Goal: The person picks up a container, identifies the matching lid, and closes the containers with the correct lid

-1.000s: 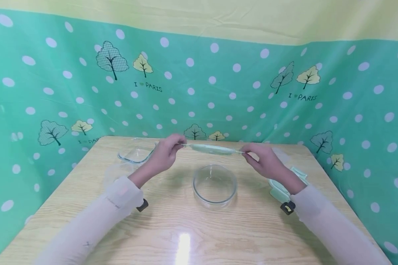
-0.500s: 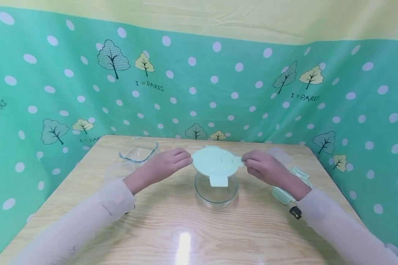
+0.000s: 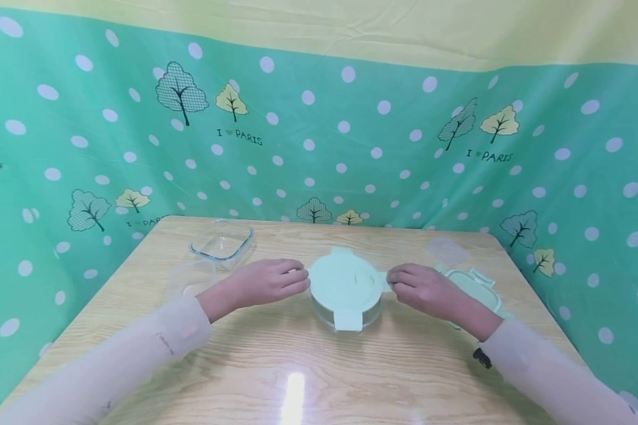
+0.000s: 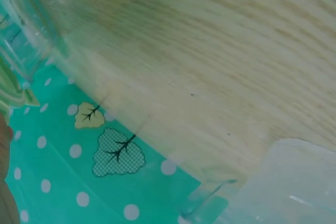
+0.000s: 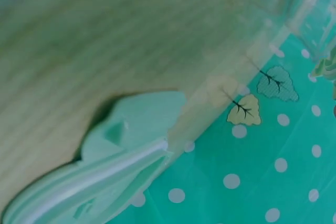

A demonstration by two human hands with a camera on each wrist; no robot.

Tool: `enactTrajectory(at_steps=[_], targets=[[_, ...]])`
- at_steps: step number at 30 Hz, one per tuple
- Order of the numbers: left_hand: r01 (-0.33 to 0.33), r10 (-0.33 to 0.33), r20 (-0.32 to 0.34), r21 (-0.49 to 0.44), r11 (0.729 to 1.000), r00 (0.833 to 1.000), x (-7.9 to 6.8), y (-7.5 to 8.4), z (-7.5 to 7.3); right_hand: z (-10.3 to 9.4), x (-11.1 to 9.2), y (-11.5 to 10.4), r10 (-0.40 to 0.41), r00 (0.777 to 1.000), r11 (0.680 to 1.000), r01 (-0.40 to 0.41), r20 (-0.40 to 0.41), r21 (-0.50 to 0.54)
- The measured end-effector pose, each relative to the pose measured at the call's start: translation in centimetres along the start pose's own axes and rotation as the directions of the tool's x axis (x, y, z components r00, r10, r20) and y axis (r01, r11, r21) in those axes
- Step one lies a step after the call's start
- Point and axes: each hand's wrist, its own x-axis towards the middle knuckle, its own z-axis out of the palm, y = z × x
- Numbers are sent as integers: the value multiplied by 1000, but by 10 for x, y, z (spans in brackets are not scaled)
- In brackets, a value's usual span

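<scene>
A round mint-green lid point(image 3: 345, 280) with fold-out tabs lies flat over the mouth of a round glass bowl point(image 3: 329, 316) in the head view. Its front tab sticks out toward me over the bowl's near side. At the left edge of the lid, my left hand point(image 3: 273, 280) pinches a tab, mostly hidden by the fingers. My right hand point(image 3: 420, 286) pinches the right tab between thumb and fingers. Both wrist views catch only edges: the glass bowl point(image 4: 31, 30) and green lid point(image 4: 13, 90) on the left, the bowl point(image 5: 310, 14) and lid point(image 5: 328, 69) on the right.
A square glass container point(image 3: 223, 242) stands at the back left beside a clear plastic sheet point(image 3: 191, 274). Right of the bowl, a second mint-green lid point(image 3: 473, 289) lies partly behind my right forearm. Another clear sheet point(image 3: 446, 251) lies behind it. A polka-dot curtain point(image 3: 340, 153) borders the table.
Both hands tilt the lid from edge-on to flat and bring it down and nearer, from above the bowl onto its rim. The bowl stays in place.
</scene>
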Motion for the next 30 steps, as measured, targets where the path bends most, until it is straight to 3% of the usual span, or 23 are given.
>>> enactTrajectory(at_steps=[5, 16, 21, 30], targets=[[-33, 30, 40, 75, 997, 999, -1, 4, 1, 3, 0, -6, -56, 998, 996, 56, 6, -65], [-127, 112, 107, 145, 981, 988, 2, 11, 2, 5, -3, -10, -101, 995, 992, 99, -18, -76], [-126, 108, 128, 142, 982, 986, 1, 13, 3, 5, -3, -12, -100, 995, 992, 98, -16, -85], [-103, 82, 148, 139, 985, 986, 0, 16, 3, 8, -6, -13, -35, 999, 999, 35, 4, 5]])
